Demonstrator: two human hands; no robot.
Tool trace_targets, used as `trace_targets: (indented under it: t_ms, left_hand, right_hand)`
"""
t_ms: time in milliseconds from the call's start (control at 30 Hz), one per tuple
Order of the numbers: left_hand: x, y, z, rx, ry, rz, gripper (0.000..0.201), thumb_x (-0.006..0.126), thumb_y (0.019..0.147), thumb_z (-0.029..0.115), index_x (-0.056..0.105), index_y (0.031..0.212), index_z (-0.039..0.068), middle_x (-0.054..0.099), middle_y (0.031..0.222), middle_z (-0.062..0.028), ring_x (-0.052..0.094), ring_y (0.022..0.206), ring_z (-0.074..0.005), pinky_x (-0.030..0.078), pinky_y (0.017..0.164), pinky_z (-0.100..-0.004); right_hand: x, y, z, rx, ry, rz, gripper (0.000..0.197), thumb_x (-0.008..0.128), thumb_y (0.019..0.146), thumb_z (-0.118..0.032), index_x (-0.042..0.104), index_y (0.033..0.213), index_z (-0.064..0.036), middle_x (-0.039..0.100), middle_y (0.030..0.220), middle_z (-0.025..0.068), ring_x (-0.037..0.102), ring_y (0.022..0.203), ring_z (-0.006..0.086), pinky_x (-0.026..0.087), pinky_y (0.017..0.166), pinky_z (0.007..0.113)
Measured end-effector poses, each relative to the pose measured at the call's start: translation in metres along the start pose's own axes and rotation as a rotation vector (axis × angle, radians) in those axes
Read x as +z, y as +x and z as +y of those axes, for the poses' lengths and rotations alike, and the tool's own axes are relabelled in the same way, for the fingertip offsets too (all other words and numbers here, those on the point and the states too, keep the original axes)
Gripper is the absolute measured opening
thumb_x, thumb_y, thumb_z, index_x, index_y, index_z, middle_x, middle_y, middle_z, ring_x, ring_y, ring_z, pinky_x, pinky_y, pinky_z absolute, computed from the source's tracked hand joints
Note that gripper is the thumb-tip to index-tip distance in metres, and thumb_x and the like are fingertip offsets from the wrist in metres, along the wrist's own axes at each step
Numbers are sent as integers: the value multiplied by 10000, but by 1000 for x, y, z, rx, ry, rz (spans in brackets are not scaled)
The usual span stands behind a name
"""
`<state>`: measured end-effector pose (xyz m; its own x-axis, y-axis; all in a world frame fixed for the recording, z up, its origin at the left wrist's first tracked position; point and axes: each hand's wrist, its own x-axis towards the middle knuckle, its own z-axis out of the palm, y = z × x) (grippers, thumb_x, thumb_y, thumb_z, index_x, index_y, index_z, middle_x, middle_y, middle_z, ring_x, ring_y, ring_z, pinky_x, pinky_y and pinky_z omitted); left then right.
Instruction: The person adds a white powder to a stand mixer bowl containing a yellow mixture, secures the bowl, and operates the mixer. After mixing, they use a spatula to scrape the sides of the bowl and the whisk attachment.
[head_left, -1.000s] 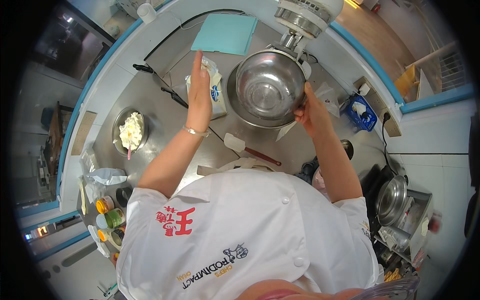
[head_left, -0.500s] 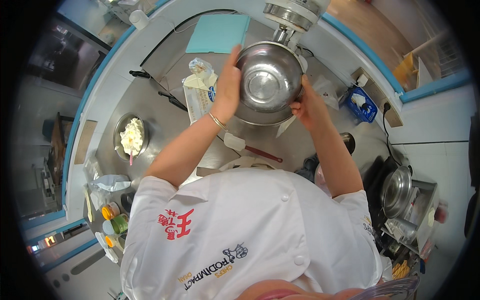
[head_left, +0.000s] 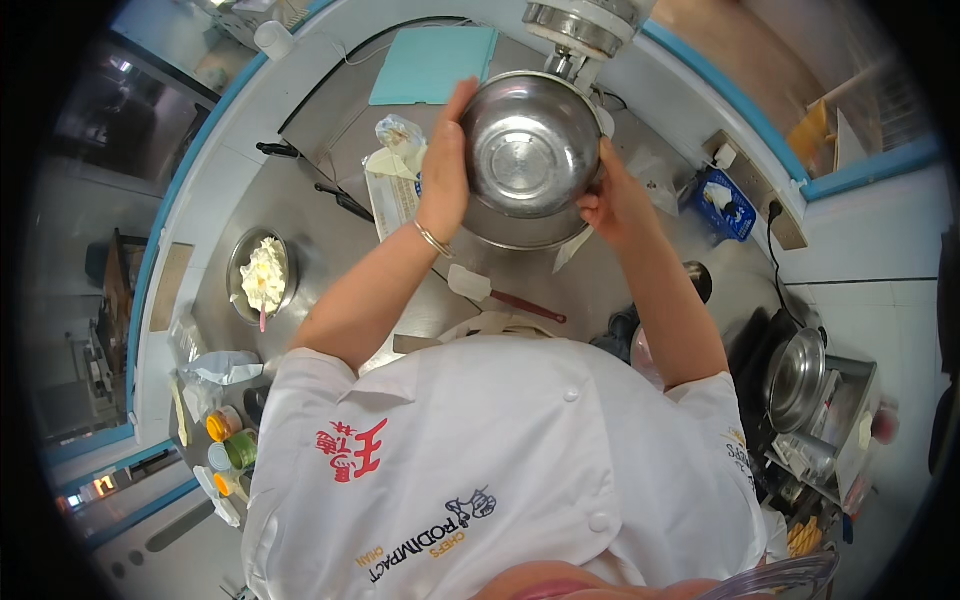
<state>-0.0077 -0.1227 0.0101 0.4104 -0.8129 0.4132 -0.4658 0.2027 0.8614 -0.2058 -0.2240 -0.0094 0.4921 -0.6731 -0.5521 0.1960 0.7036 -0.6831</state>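
Note:
Between my two hands I hold a shiny steel mixing bowl (head_left: 530,150), its inside facing me. My left hand (head_left: 446,175) lies flat along the bowl's left side, thumb side up. On the right side, my right hand (head_left: 617,200) grips the rim with its fingers curled in. Below the bowl shows the curved edge of a second steel rim (head_left: 520,238), mostly hidden. A stand mixer (head_left: 580,35) stands just beyond the bowl. Nearer me on the steel worktop lies a spatula (head_left: 500,293) with a white blade and a red handle.
A steel bowl (head_left: 289,300) of pale creamy stuff stands at the left. Two black-handled knives (head_left: 343,200) lie behind it. A teal board (head_left: 430,65) is at the back. A blue basket (head_left: 725,205) sits at the right by the sockets. Jars (head_left: 238,448) stand at the lower left.
The steel mixing bowl and both hands have shifted slightly left and away from me. My grip on the bowl stays much the same.

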Motion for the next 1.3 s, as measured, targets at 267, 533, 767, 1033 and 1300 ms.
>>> trace_targets:
  t_ms: [267, 533, 767, 1033, 1300]
  left_hand:
    - [-5, 18, -23, 91, -161, 192, 587, 242, 1007, 433, 265, 1453, 52, 365, 1461, -117, 314, 1360, -257, 219, 1117, -377]
    - [3, 2, -1, 274, 8, 83, 530, 295, 979, 276, 312, 1428, -7, 357, 1461, -176, 297, 1372, -318, 207, 1126, -388]
    - [-4, -4, 19, 668, 507, 130, 507, 479, 864, 287, 467, 1323, 71, 381, 1440, -146, 302, 1344, -347, 187, 1091, -538]
    - [1, -22, 36, 815, 730, -191, 588, 641, 741, 489, 569, 1205, 134, 487, 1356, -58, 424, 1249, -289, 223, 1015, -619]
    - [-1, -15, 21, 688, 716, -339, 558, 544, 877, 434, 471, 1359, 161, 394, 1449, -97, 297, 1365, -362, 158, 1109, -554]
  right_hand:
    - [-6, 3, 1, 9, -11, 6, 437, 584, 873, -552, 567, 1004, -134, 534, 824, 29, 433, 539, 106, 365, 489, 237]
    - [-9, -4, 5, -31, 9, -27, 393, 559, 904, -519, 567, 999, -138, 543, 785, 20, 436, 518, 107, 347, 474, 234]
    - [-15, -10, 2, -51, -8, -46, 390, 542, 912, -521, 568, 998, -141, 542, 785, 3, 434, 520, 99, 350, 466, 242]
    - [-7, -15, 3, -46, -24, -90, 393, 502, 927, -530, 548, 1071, -168, 536, 801, -10, 429, 539, 92, 350, 477, 239]
    - [-6, -19, 6, -41, -45, -97, 365, 469, 953, -502, 548, 1066, -163, 543, 815, -7, 428, 554, 104, 332, 483, 233]
